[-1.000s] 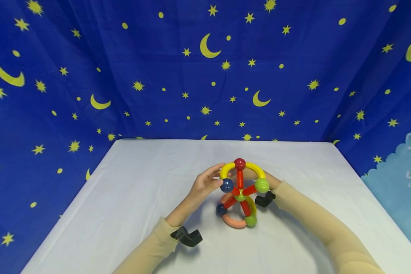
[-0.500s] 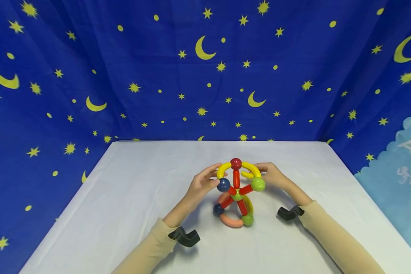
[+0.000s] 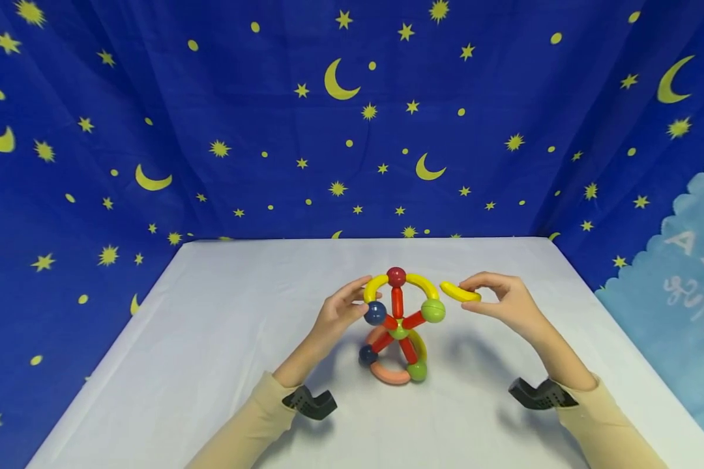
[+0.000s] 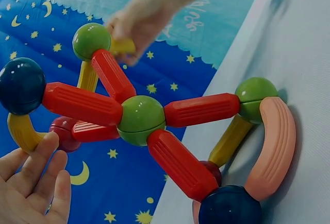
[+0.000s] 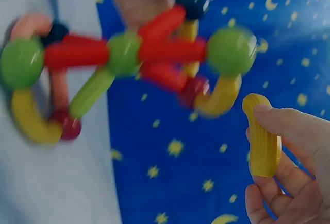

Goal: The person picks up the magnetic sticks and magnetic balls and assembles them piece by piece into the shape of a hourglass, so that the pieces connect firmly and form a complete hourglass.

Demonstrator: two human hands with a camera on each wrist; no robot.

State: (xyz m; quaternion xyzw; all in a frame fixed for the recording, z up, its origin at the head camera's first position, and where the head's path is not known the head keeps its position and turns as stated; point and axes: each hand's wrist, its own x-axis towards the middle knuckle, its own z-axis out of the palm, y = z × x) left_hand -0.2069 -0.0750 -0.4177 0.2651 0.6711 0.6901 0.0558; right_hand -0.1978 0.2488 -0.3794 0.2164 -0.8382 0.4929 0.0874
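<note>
A toy structure of magnetic balls and rods (image 3: 397, 303) stands on the white-covered table. Red rods (image 4: 201, 109) radiate from its central green ball (image 4: 141, 120), with curved yellow and pink rods around its two rings. My left hand (image 3: 336, 316) grips the upper left side, its thumb by the blue ball (image 3: 375, 313) and its fingers at a curved yellow rod (image 4: 23, 134). Right of the structure and apart from it, my right hand (image 3: 507, 299) pinches a loose curved yellow rod (image 5: 264, 141) between thumb and fingers, above the table.
White cloth (image 3: 240, 286) covers the table. Blue star-and-moon fabric (image 3: 293, 117) hangs behind and at the sides, with a light blue panel (image 3: 680, 273) on the right. Black wrist mounts (image 3: 309, 402) sit at both cuffs.
My right hand has come out from behind the structure and moved right, carrying the curved yellow rod away from it. The left hand keeps its hold on the structure.
</note>
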